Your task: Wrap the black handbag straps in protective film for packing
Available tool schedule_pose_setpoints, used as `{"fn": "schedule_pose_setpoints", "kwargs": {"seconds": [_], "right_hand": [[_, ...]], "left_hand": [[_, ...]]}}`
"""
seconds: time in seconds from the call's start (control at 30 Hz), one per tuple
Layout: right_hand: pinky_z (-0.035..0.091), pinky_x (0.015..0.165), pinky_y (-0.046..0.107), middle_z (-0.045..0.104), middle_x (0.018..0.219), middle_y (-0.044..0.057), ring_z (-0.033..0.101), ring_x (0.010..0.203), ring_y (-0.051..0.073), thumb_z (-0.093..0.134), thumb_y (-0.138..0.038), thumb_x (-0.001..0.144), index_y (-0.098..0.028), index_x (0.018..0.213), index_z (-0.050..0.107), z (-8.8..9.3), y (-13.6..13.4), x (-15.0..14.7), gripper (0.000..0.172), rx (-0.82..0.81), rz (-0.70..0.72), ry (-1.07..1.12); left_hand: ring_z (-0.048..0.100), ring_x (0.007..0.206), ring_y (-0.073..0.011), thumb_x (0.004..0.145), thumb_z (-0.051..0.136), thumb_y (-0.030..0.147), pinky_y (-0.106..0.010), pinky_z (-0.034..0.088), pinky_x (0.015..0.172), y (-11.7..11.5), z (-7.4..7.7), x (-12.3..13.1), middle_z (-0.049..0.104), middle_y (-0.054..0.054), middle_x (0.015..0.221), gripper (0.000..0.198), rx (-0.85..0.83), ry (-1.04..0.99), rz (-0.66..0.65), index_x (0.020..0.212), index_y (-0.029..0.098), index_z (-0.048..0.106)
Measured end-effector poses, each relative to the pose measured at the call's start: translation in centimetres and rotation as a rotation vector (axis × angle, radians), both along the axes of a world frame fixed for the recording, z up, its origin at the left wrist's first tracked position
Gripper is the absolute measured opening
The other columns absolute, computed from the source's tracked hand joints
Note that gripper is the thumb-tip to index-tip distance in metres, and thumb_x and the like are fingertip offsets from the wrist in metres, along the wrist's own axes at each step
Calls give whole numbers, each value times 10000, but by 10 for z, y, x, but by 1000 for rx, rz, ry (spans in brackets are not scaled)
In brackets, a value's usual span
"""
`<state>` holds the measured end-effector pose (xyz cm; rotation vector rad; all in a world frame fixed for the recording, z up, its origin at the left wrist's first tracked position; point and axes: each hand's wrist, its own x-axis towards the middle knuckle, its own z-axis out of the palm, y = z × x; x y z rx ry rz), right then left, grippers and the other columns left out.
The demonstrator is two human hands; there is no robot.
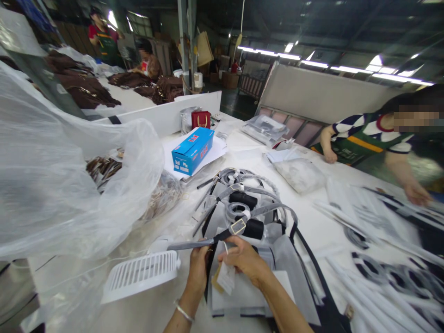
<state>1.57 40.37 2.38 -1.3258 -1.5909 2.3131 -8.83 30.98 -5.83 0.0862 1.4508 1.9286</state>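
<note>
Nearest lay one bag (303, 277), before others too overlapped to count; beyond sat one blue box (194, 152) and one red purse (200, 120), and two buckles (237, 226) showed. The white table (312, 226) stood in a hall (312, 27) with four other people (364, 143). The right hand (248, 259) pinched two tags (228, 279) over the bag; the left hand (198, 268) curled at its edge, how tightly I could not tell.

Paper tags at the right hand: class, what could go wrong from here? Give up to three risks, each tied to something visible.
The paper tags hang from a thin white loop at the right hand, so they might slip or crease. The loop could snag on the nearby buckle. The white slatted object sits close to the left hand, which might knock it.
</note>
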Motion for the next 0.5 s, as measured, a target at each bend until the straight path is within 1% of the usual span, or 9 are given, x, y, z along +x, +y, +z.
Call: {"fn": "schedule_pose_setpoints", "kwargs": {"seconds": [0.1,0.17,0.23,0.3,0.37,0.43,0.5], "right_hand": [[547,563,293,709,772,0,694,674,216,741,-209,531,-160,1141,542,-4,-7,4,644,-28,-75,40],[562,573,296,711,799,9,701,683,216,792,-246,530,-166,1118,524,-12,-14,6,651,-40,-169,93],[550,528,271,710,778,17,691,634,199,836,-315,536,-173,1064,511,-22,-24,8,636,-28,-259,125],[491,428,224,690,697,3,642,519,161,850,-392,555,-177,1018,512,-30,-32,8,613,-18,-318,154],[407,358,184,657,628,-21,564,425,116,849,-431,572,-173,1007,537,-34,-37,6,594,-37,-355,217],[368,348,168,633,598,-34,515,398,86,851,-427,578,-161,998,584,-34,-39,3,565,-94,-393,291],[387,376,172,625,580,-25,516,418,81,862,-411,561,-135,936,641,-30,-37,0,516,-147,-408,330]], "left_hand": [[676,818,-250,663,682,427,-353,523,749,-9,4,6,721,-75,856,319,27,-108,38,822,150,678],[678,870,-262,673,684,436,-360,525,782,-16,6,9,725,-78,890,329,41,-127,51,844,155,682],[669,899,-268,678,697,443,-361,521,811,-25,8,12,722,-72,883,320,43,-114,42,833,163,677],[655,924,-265,676,723,426,-349,508,845,-34,10,16,716,-62,887,302,22,-54,11,831,171,678],[632,963,-255,700,720,406,-333,487,892,-41,14,19,704,-51,928,272,-15,70,-25,851,182,679],[613,966,-245,742,687,407,-324,475,911,-46,19,21,685,-41,920,232,-45,190,-49,817,189,665],[604,912,-233,771,655,420,-315,483,877,-46,24,21,665,-31,854,230,-46,212,-34,754,192,630]]}}
